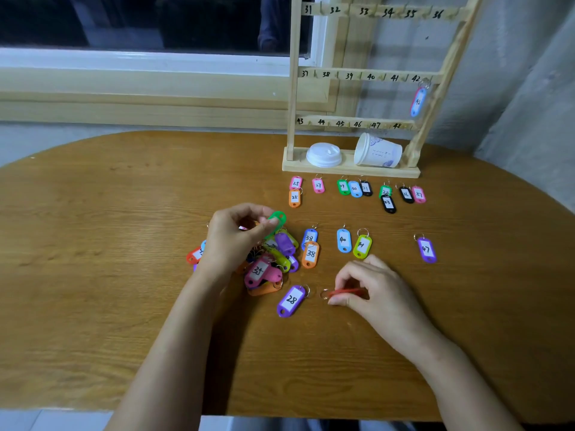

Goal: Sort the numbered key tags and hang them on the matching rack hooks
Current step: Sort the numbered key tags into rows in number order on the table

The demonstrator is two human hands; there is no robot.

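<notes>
A wooden rack [294, 98] with numbered hooks stands at the table's back right; one tag marked 42 [418, 102] hangs on its hook. Over a heap of coloured key tags [270, 262] my left hand [236, 237] pinches a green tag [276, 221], whose number is hidden. On the table to the right, my right hand [370, 287] pinches a red tag [343, 292] seen edge-on. A purple tag 28 [291, 301] lies between my hands. Sorted tags lie in a row in front of the rack [354, 188], and more lie nearer: 38 [310, 254], 40 [343, 241], 47 [427, 250].
On the rack's base rest a white lid [323, 154] and a tipped paper cup [378, 151]. The wooden table [109, 244] curves away at left and right. A window sill runs behind, and a grey wall stands at the right.
</notes>
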